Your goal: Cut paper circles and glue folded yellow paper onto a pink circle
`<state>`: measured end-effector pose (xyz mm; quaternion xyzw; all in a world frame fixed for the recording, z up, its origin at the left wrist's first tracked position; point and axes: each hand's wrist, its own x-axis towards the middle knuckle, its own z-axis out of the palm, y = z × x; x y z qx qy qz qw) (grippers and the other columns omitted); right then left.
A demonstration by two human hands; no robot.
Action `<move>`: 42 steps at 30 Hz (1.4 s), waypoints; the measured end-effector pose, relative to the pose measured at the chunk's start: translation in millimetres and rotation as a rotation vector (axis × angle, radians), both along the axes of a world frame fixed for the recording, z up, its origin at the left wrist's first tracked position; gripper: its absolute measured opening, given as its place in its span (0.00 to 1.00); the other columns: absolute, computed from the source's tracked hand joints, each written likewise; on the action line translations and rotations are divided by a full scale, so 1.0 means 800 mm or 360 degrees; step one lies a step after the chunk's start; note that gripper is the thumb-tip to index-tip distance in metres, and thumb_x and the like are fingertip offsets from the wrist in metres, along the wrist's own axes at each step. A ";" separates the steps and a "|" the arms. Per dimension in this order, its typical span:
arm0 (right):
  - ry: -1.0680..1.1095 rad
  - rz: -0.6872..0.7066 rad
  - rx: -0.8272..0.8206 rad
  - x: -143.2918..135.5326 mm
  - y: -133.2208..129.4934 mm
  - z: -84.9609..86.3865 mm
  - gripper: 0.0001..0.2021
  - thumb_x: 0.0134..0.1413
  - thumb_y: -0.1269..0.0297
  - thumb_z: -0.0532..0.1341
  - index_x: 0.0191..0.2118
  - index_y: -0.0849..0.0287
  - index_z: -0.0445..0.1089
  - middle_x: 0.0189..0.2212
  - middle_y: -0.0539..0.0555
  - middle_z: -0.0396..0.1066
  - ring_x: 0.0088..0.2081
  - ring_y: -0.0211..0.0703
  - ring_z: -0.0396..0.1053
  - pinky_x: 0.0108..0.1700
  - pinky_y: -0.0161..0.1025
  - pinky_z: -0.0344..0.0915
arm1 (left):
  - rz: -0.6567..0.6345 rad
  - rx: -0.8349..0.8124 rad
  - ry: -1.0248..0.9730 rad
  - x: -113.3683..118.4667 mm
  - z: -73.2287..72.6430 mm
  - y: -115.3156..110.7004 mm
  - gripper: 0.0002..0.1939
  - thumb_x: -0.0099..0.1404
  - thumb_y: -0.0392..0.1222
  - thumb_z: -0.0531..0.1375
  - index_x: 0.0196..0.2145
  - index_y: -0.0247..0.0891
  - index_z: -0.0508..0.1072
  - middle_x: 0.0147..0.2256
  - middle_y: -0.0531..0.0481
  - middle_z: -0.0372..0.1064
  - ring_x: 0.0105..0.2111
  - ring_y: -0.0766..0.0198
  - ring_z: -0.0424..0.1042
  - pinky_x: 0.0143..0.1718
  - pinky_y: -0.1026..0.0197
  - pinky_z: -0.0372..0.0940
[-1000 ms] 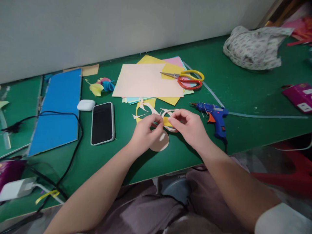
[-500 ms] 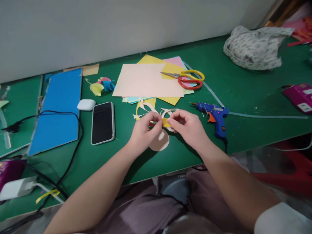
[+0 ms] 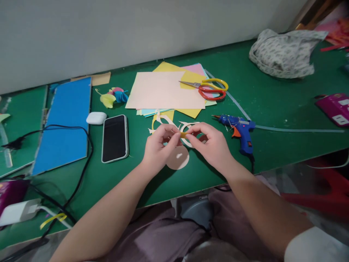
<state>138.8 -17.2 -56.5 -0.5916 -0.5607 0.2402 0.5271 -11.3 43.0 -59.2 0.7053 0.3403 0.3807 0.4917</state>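
Yellow paper piece (image 3: 183, 135) over counter (image 3: 278, 109), near side of paper stack (image 3: 158, 90) — left hand (image 3: 160, 147) and right hand (image 3: 213, 146) grips closed on opposite ends. Judged light, flexible, easily creased — best held lightly by ends.

Yellow paper piece (image 3: 183, 134) I'm pinching: broad face earlier, narrow band now. My left hand (image 3: 159, 147) shifted slightly left; more of pale disc (image 3: 178, 160) showing.
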 end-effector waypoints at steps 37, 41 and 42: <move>-0.0129 -0.0069 0.0215 0.004 -0.005 0.004 0.04 0.56 0.71 0.61 0.33 0.56 0.71 0.35 0.51 0.69 0.36 0.38 0.68 0.28 0.32 0.67 | -0.0006 -0.0325 -0.0271 0.000 0.002 0.003 0.08 0.58 0.44 0.63 0.33 0.40 0.79 0.27 0.51 0.76 0.27 0.66 0.75 0.29 0.66 0.71; 0.0125 -0.0136 0.0107 0.003 -0.005 0.004 0.03 0.56 0.68 0.60 0.36 0.54 0.70 0.36 0.51 0.69 0.33 0.37 0.68 0.28 0.32 0.68 | 0.0108 -0.0361 -0.0343 0.001 -0.003 0.007 0.09 0.57 0.47 0.64 0.30 0.38 0.79 0.31 0.49 0.77 0.28 0.66 0.75 0.28 0.65 0.72; 0.0252 -0.0129 0.0061 0.003 -0.005 0.003 0.03 0.56 0.66 0.60 0.37 0.54 0.70 0.35 0.51 0.69 0.33 0.37 0.68 0.27 0.32 0.68 | 0.0153 -0.0324 -0.0325 0.001 -0.004 0.007 0.07 0.55 0.44 0.66 0.30 0.38 0.78 0.31 0.50 0.77 0.28 0.66 0.74 0.29 0.65 0.72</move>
